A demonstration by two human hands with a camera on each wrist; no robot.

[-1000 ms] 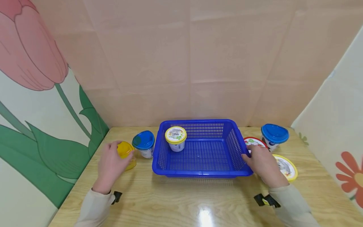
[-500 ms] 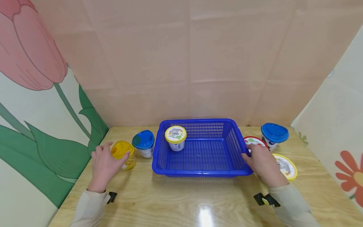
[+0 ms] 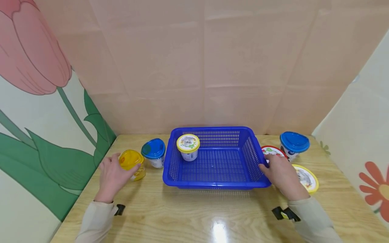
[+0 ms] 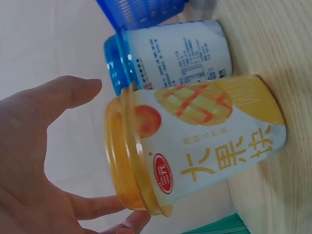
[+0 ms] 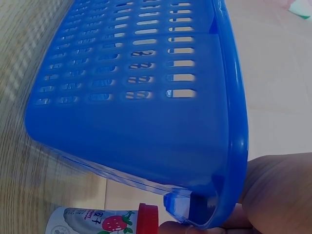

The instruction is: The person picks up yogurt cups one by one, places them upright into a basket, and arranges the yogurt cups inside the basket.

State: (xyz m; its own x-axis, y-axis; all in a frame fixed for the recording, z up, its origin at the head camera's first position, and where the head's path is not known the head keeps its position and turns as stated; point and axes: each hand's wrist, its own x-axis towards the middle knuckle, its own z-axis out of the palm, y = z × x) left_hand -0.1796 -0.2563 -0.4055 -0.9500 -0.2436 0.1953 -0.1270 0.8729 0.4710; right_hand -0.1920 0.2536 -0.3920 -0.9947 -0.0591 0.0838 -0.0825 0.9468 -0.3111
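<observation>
My left hand point(image 3: 113, 177) is spread beside a yogurt cup with a yellow lid point(image 3: 132, 162), which stands upright on the table. In the left wrist view the thumb point(image 4: 80, 91) is apart from the lid, while the fingers reach behind its far side; contact there is unclear. A blue-lidded cup point(image 3: 154, 153) stands just right of the yellow one. My right hand point(image 3: 282, 175) grips the right rim of a blue plastic basket point(image 3: 217, 185); in the right wrist view some fingers are hidden by the rim. Inside the basket, toward its left, stands a white cup with a yellow-rimmed lid point(image 3: 188, 147).
Beyond the right hand stand a red-lidded cup point(image 3: 273, 151) with strawberry print, another blue-lidded cup point(image 3: 294, 143) and a yellow-rimmed lid point(image 3: 307, 179), partly covered by the hand. Papered walls border the wooden table point(image 3: 182, 216) at the back and both sides.
My left hand has moved left and its fingers have spread, uncovering more of the yellow lid. My right hand and the basket stay in place.
</observation>
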